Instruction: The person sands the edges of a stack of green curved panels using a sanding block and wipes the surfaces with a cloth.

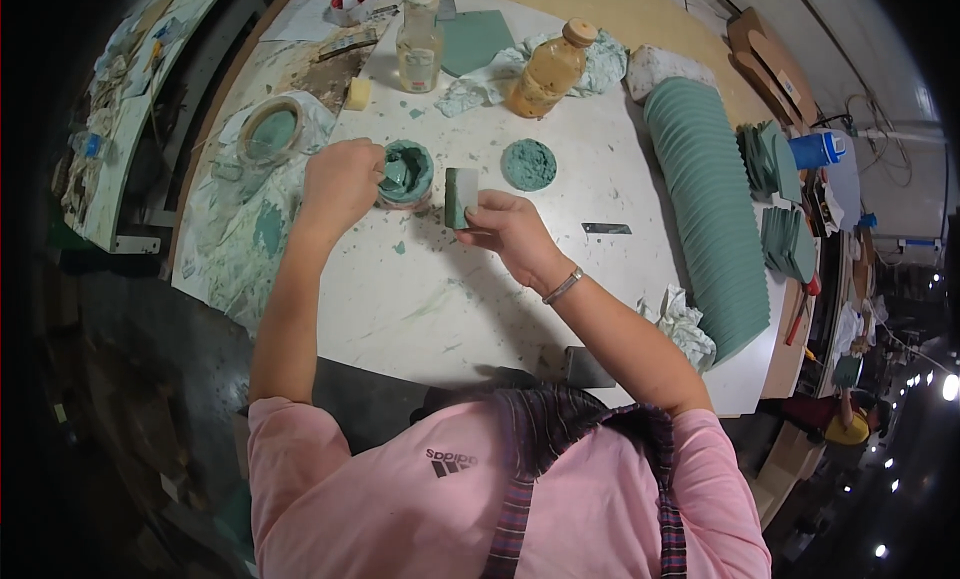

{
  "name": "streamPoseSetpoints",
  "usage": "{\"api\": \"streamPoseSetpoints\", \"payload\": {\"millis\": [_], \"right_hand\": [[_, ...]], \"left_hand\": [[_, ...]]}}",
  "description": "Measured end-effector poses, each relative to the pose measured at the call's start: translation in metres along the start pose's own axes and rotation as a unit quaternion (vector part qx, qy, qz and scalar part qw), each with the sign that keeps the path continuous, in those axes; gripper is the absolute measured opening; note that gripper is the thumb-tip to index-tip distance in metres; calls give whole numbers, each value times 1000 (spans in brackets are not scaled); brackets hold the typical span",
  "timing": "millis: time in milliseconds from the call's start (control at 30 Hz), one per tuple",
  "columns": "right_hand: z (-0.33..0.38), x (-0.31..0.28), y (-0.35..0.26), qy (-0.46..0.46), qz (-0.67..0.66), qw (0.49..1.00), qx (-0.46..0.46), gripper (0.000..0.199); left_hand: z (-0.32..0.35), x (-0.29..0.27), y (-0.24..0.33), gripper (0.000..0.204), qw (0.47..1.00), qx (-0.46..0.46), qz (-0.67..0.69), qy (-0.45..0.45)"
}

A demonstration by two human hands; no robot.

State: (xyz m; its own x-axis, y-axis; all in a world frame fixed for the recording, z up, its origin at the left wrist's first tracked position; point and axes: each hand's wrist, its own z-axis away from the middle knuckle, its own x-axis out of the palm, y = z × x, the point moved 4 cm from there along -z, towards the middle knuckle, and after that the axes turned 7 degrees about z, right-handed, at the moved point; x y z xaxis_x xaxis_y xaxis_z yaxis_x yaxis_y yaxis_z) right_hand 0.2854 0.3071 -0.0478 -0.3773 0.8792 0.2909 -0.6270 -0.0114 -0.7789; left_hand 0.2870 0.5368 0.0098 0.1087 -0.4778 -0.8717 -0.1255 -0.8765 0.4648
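My left hand [343, 182] is closed in a fist at the left rim of a round pot [416, 198] of dark green paste [405, 175]. Whatever those fingers grip is mostly hidden, though something paste-covered sits inside the pot by them. To the right of the pot, my right hand [512, 231] pinches the lower end of a small flat rectangular scraper [462, 194]. Green paste coats the scraper's left side; the rest is grey. Beyond this hand lies a round lid [529, 165] filled with lumpy green paste.
A long row of stacked green pieces [705, 219] runs along the right. Two bottles [420, 54], [552, 71] stand at the back near crumpled paper. A dark blade [607, 229] lies right of my hand. Left is a tape roll [271, 129] on stained plastic; a yellow block [358, 94] sits nearby.
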Motion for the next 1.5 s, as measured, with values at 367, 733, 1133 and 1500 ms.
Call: {"api": "streamPoseSetpoints", "payload": {"millis": [367, 733, 1133, 1500], "right_hand": [[-15, 9, -13, 16, -35, 999, -27, 28], [-24, 25, -18, -3, -34, 999, -20, 31], [-24, 19, -13, -53, -42, 998, 5, 28], [-20, 13, -12, -16, -73, 997, 4, 22]], "left_hand": [[8, 5, -19, 8, 980, -153, 126, 19], [44, 18, -68, 4, 721, -287, 620, 113], [34, 10, -55, 7, 796, -227, 546, 133], [13, 19, -10, 8, 990, 21, -16, 139]]}}
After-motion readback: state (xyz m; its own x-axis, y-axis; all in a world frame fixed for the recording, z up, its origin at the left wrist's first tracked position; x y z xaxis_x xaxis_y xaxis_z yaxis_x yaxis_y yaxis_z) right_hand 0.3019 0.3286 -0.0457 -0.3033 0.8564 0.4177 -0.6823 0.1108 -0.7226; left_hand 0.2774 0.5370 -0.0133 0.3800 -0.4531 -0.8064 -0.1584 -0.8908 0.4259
